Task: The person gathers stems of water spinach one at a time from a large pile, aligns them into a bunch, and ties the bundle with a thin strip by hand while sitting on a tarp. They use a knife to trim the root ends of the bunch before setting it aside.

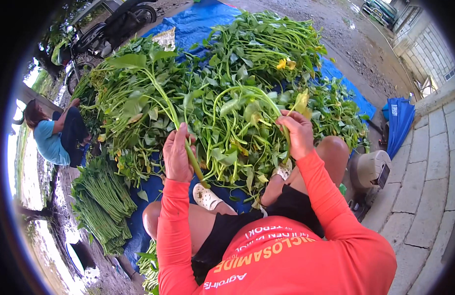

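Note:
My left hand (178,155) is closed around a thick leafy water spinach stalk (163,96), whose cut end points down toward my shoe and whose leaves reach up and left. In my right hand (297,133), the fingers are wrapped round another water spinach stem (264,98) that arches over to the left; a yellowed leaf (301,103) sticks up beside the fingers. Under and beyond both hands spreads a large tangled heap of water spinach (232,142). Neat bundles of trimmed stems (102,201) are stacked at the left.
A blue tarp (200,19) lies under the greens. Another person (53,132) in a teal shirt sits at the far left, near a parked motorcycle (97,39). On the right are a folded blue umbrella (399,123), a beige rounded container (369,169) and a block ledge (414,182).

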Available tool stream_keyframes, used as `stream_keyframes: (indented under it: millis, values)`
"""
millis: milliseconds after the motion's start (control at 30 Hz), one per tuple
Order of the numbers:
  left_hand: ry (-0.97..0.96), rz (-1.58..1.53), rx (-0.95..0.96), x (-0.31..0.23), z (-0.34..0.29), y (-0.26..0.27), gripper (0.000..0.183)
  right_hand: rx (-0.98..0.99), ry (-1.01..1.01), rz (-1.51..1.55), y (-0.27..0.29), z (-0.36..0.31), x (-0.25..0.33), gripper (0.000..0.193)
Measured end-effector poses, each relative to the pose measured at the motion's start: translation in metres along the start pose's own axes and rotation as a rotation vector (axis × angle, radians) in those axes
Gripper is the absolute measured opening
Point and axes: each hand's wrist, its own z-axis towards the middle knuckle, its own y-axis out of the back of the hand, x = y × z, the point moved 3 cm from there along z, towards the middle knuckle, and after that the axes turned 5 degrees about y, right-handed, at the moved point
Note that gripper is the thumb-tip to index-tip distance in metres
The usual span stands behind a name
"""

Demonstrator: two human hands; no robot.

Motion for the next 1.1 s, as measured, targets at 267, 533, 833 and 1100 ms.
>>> stream_keyframes:
  millis: [267,533,833,1100]
  values:
    - [0.169,0.087,0.048,0.014,-0.012,-0.004,0.033,0.034,0.155,-0.152,0.009,-0.001,0.035,0.024]
    - [0.149,-0.044,0.14,0.029,0.0,-0.008,0.028,-0.015,0.236,0.015,-0.023,-0.022,0.002,0.026]
    - [0.192,-0.14,0.316,0.046,-0.009,-0.053,0.034,0.288,0.267,-0.197,-0.11,-0.064,-0.03,0.026]
    - [0.087,-0.139,0.287,0.041,0.009,-0.03,0.026,0.297,0.48,-0.314,-0.127,-0.067,-0.033,0.026]
